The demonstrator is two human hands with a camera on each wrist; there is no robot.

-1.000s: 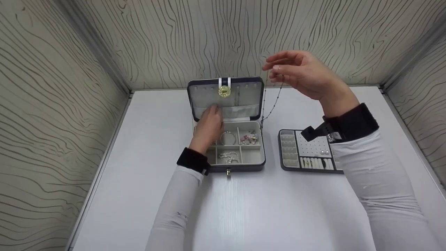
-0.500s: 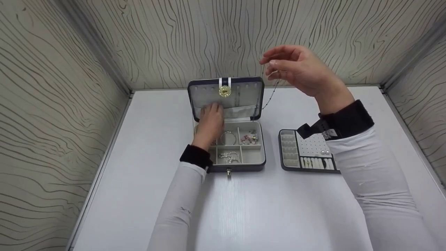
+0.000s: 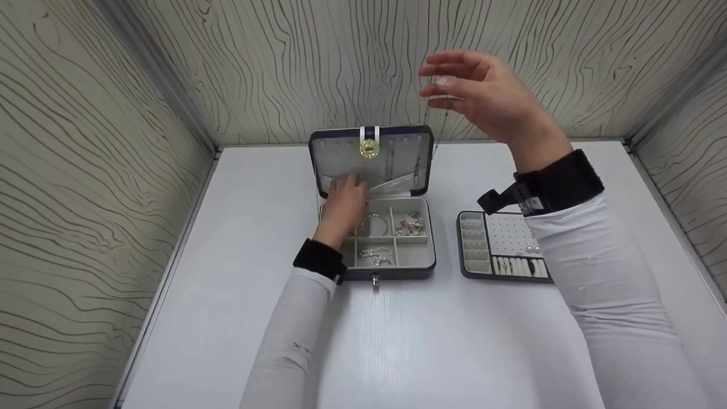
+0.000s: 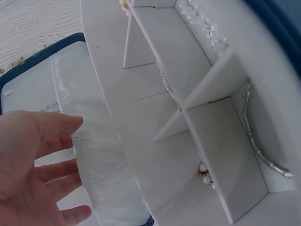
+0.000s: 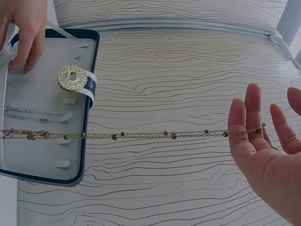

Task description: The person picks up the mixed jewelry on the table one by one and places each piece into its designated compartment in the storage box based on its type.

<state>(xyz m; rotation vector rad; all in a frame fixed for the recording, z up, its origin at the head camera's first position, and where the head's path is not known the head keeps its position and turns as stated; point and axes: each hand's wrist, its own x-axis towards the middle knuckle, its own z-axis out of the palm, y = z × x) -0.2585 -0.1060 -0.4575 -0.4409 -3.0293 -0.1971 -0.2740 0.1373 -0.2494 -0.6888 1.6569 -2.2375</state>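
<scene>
My right hand (image 3: 483, 94) is raised above the right side of an open jewelry box (image 3: 420, 273), holding a thin beaded chain necklace (image 5: 173, 136) at the fingers. In the right wrist view the doubled chain runs from those fingers to the inside of the lid (image 5: 42, 160). My left hand (image 3: 343, 204) is at the lid's lower left, its fingers at the edge of a gathered fabric pocket (image 4: 101, 165). That edge slants down toward the left fingers in the head view. Another necklace (image 5: 30, 113) hangs inside the lid beside the held chain.
Box compartments hold a bangle (image 3: 377, 224), pink jewelry (image 3: 410, 225) and a sparkling piece (image 3: 376, 255). A jeweled clasp (image 3: 369, 149) hangs over the lid. Right of the box lies a tray (image 3: 474, 241) with rings and pearl earrings, partly behind the right sleeve (image 3: 590, 267).
My right hand has risen and shifted slightly left, bringing the necklace's lower part from beside the box to the lid's right side. The pocket edge has dropped near my left hand.
</scene>
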